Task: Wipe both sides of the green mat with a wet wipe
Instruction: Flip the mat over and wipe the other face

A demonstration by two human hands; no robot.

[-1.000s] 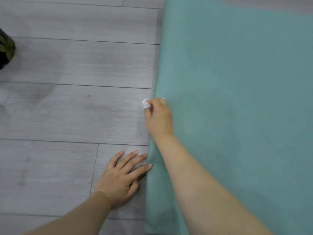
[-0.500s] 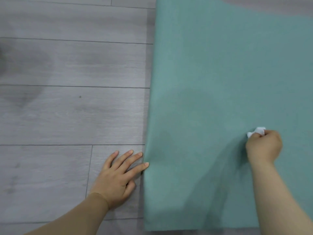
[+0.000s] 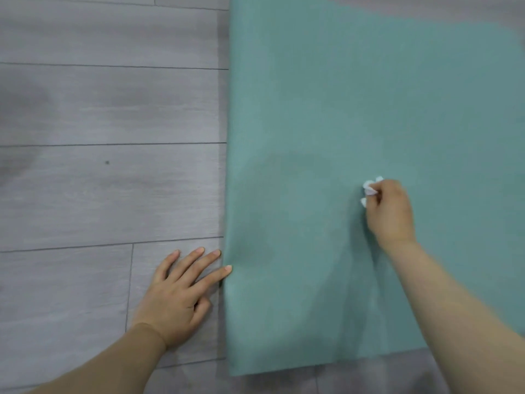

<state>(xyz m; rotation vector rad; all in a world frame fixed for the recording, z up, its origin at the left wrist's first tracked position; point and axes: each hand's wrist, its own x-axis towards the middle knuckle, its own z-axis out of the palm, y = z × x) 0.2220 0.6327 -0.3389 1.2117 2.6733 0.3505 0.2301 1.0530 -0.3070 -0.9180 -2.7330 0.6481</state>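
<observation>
The green mat (image 3: 355, 109) lies flat on the floor and fills the right half of the view. Its left edge and near edge both show. My right hand (image 3: 390, 213) grips a crumpled white wet wipe (image 3: 369, 190) and holds it down on the mat's middle, near the front. My left hand (image 3: 177, 297) rests flat on the floor beside the mat, fingers spread, with the index fingertip touching the mat's left edge. Darker damp streaks show on the mat left of the wipe.
Grey wood-look floorboards (image 3: 99, 180) spread out to the left of the mat. A strip of floor (image 3: 341, 379) also shows below the mat's near edge and at the top right corner.
My right hand swept the wipe from the mat's left edge far to the right, then back a little toward the middle. My left hand has stayed in place on the floor.
</observation>
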